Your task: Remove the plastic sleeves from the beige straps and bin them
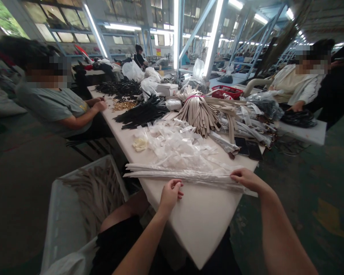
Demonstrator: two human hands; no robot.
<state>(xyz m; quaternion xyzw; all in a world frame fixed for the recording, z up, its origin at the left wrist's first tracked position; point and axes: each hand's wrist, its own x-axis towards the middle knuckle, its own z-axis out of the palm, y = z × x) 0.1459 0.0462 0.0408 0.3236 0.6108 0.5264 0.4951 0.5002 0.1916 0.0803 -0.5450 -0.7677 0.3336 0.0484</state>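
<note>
Long pale straps in clear plastic sleeves [177, 174] lie side by side across the table in front of me. My right hand [248, 179] is closed on the right end of a sleeved strap, thumb and fingers pinching it. Just below the middle of the straps is my left hand [171, 195], its fingers curled in and the thumb against them. Whether anything thin is between those fingers, I cannot make out. Behind the straps spreads a heap of crumpled clear plastic sleeves [177, 143].
Farther back are a tied bundle of beige straps [196, 110], black straps [146, 110] and a red basket [227, 92]. Two dark flat objects [248, 148] lie by the right edge. A white bin [53, 214] of straps stands at left. Co-workers sit on both sides.
</note>
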